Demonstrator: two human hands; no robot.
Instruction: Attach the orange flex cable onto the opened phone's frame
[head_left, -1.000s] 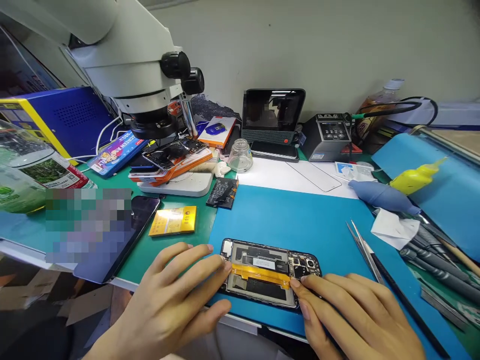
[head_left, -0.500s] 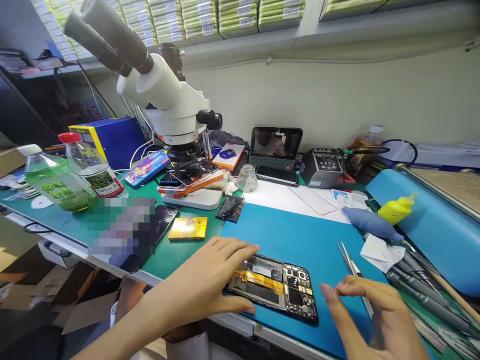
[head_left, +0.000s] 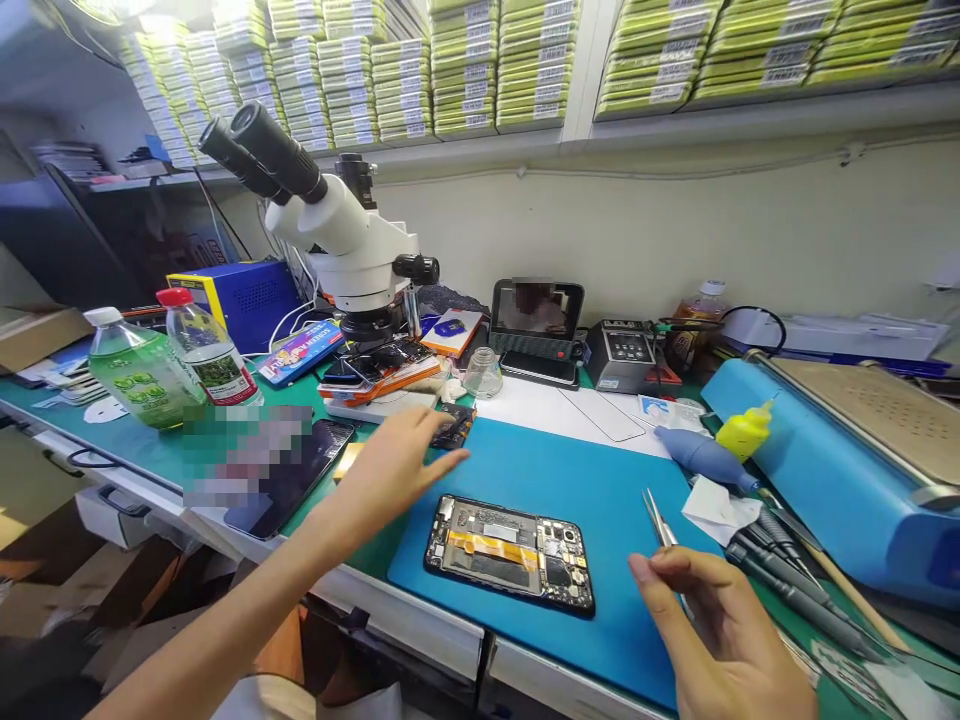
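My left hand (head_left: 401, 455) reaches over the left edge of the blue mat (head_left: 547, 470), fingers stretched and thumb apart, holding nothing. Its fingertips are at a small black part (head_left: 456, 428); contact is unclear. Behind the hand a gold box (head_left: 346, 462) is partly covered. An opened phone (head_left: 510, 555) with an orange flex cable and exposed circuit board lies on the mat between my hands. To its right, my right hand (head_left: 720, 630) has thumb and index finger pinched; anything between them is too small to make out. Metal tweezers (head_left: 656, 515) appear just behind these fingers, partly hidden.
A microscope (head_left: 349, 230) stands at the back left, near bottles (head_left: 135, 365) and a dark phone (head_left: 292, 485). On the right are a blue air blower (head_left: 701, 455), a yellow squeeze bottle (head_left: 744, 430), screwdrivers (head_left: 795, 580) and a large blue machine (head_left: 832, 480).
My left hand has left the opened phone's left end and moved up and left to the black part. My right hand stays pinched near the tweezers. The view has shifted.
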